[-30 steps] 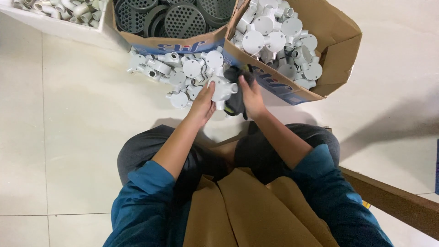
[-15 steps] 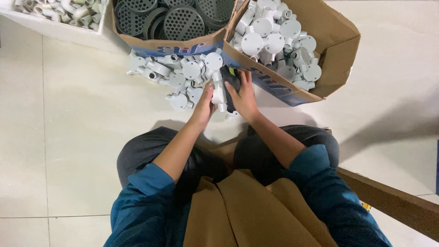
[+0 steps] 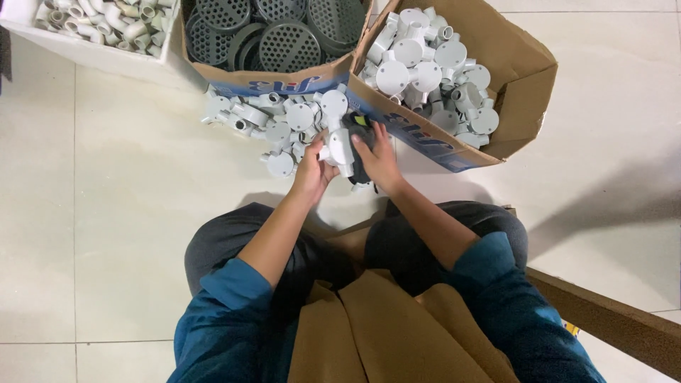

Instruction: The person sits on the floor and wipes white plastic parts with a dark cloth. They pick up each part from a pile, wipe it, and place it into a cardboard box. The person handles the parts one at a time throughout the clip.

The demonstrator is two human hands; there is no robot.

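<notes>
My left hand (image 3: 311, 170) grips a white round plastic junction box with pipe stubs (image 3: 337, 147), lifted just above the floor. My right hand (image 3: 377, 157) presses against the same fitting from the right and also holds a dark tool with a yellow-green spot (image 3: 358, 128); most of that tool is hidden behind the fingers. Both hands hover at the near edge of a loose pile of the same white fittings (image 3: 277, 120) on the tiled floor.
A tilted cardboard box (image 3: 525, 78) at the right holds many white fittings. Another cardboard box (image 3: 284, 76) behind the pile holds dark perforated round discs (image 3: 287, 46). A white tray of small elbow pieces (image 3: 106, 21) sits far left. A wooden plank (image 3: 610, 326) lies at lower right.
My hands rose from the pile, lifting one white fitting. The right hand brought the dark tool in against that fitting.
</notes>
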